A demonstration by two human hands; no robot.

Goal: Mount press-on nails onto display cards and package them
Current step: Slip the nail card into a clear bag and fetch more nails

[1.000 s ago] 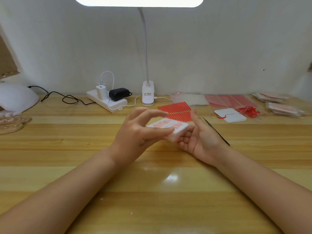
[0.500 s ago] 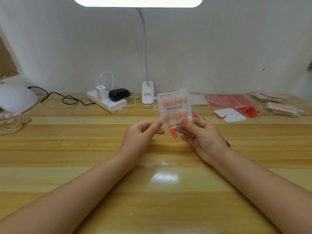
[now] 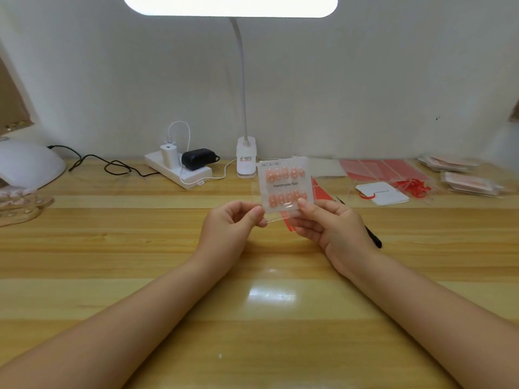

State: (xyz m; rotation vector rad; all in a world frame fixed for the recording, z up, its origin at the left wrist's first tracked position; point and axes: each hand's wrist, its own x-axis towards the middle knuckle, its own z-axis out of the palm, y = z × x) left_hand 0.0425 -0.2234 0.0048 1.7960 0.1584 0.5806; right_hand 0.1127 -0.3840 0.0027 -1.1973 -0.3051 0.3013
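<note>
A lit desk lamp [image 3: 246, 161] stands on a wooden table [image 3: 140, 248] against a white wall [image 3: 365, 80].

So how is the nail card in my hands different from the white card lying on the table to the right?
The nail card is held upright above the table by both hands; the white card lies flat on the table. The nail card carries two rows of pink nails inside a clear bag; the white card shows no nails, only a red loop at its edge. Both are small, white and roughly square.

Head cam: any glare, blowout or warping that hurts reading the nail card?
Head view: lamp head blown out white; its glare patch on the table sits clear of the nail card; "Handmade Nail" print legible, top corner print too small; wide-angle bend at the edges.
</note>
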